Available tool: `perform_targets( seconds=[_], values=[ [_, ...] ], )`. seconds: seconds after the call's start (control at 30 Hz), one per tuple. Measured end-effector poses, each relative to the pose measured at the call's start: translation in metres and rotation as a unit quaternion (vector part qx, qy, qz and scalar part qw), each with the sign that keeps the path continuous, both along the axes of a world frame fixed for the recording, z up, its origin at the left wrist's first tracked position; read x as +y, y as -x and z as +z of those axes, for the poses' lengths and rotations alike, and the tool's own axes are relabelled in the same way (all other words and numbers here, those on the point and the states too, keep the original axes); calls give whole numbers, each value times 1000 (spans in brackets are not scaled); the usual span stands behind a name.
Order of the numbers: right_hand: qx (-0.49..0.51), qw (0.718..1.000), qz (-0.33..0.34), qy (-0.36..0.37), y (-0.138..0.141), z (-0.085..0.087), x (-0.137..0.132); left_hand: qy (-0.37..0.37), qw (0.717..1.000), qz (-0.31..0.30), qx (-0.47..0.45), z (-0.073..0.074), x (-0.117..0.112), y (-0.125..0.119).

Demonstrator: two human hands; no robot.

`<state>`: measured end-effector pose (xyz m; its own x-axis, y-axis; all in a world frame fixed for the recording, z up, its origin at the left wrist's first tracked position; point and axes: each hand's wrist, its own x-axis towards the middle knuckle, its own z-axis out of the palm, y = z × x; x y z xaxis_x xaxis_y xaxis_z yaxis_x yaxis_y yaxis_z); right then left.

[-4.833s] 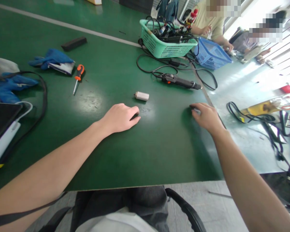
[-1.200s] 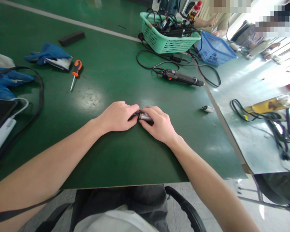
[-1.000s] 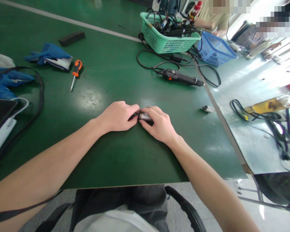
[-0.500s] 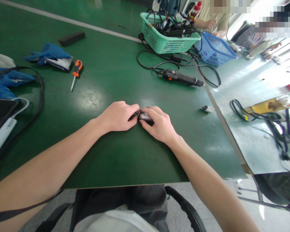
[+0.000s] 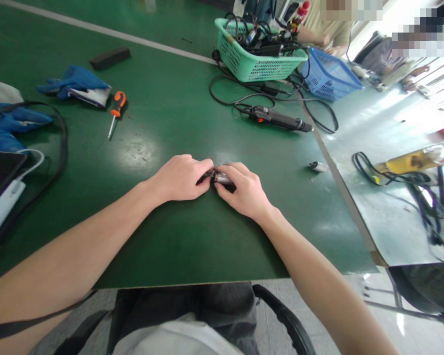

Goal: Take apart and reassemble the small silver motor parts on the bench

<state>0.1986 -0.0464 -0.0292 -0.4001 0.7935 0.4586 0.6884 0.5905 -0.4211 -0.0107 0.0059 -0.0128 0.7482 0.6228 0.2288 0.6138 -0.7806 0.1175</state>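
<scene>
Head view: the right hand (image 5: pixel 241 186) is curled nearly closed, thumb and fingers gripping a silver metal cylinder (image 5: pixel 225 178) low over the green tabletop (image 5: pixel 163 246). The cylinder's long axis runs roughly left to right; its darker end emerges at the left, facing the fingertips of the left hand (image 5: pixel 187 178). That hand is drawn into a narrow pinch, apparently on a small dark piece (image 5: pixel 206 174). A second silver cylinder with a dark tip (image 5: pixel 319 167) lies well to the right, the right hand being nearer. Findings limited: fingers cover the gripped cylinder's right portion; the dark piece's shape, and whether it touches the cylinder, cannot be determined.
</scene>
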Motion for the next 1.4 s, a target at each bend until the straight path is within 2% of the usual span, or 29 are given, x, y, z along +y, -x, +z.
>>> perform_targets(
  seconds=[1.4],
  values=[
    [-1, 1000, -1, 10, 1, 1, 0, -2, 1000, -7, -9, 1, 0, 1]
  ],
)
